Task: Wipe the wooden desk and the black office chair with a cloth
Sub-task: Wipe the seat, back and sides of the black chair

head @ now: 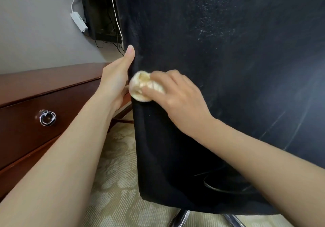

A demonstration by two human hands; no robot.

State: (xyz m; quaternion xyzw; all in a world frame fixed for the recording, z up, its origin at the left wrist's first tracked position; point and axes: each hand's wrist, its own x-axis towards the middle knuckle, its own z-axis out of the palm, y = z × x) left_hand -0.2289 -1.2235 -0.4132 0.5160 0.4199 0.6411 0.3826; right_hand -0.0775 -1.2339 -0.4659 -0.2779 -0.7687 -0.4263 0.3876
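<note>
The chair (219, 68) is showing black with pale dusty streaks. The bunched cloth (140, 88) is looking cream-yellow. The desk (52, 82) is glowing reddish-brown, its ring handle (47, 118) shining silver. The carpet (116, 165) is showing beige with a paler leafy pattern. The wall (35, 24) is looking grey, the cable box (78, 22) white.

Counts: 1 black chair (211, 50), 1 cloth (140, 88), 1 wooden bench (35, 80), 1 ring pull (47, 118), 1 white adapter (78, 21), 2 hands: left hand (114, 80), right hand (179, 98).
</note>
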